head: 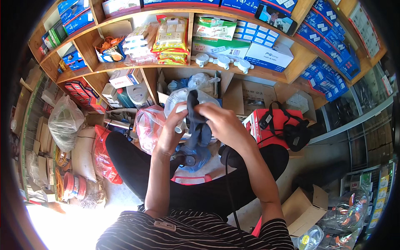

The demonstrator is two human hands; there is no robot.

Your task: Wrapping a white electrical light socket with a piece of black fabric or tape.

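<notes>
My left hand grips a white plastic pipe fitting, its round open end pointing down beside the thumb. In my right hand is a dark grey cloth, pressed against the fitting and hanging down below the fingers. Both hands are close together above my knees, the right one partly hiding the cloth. Behind them lies a clear plastic bag. Several white round junction boxes stand in a row on the shelf edge beyond.
Wooden shelves with boxed electrical goods curve around the front. A red box bearing black straps stands at right, a pink-white bag at left. A blue bag lies between my feet; a black cable crosses my lap.
</notes>
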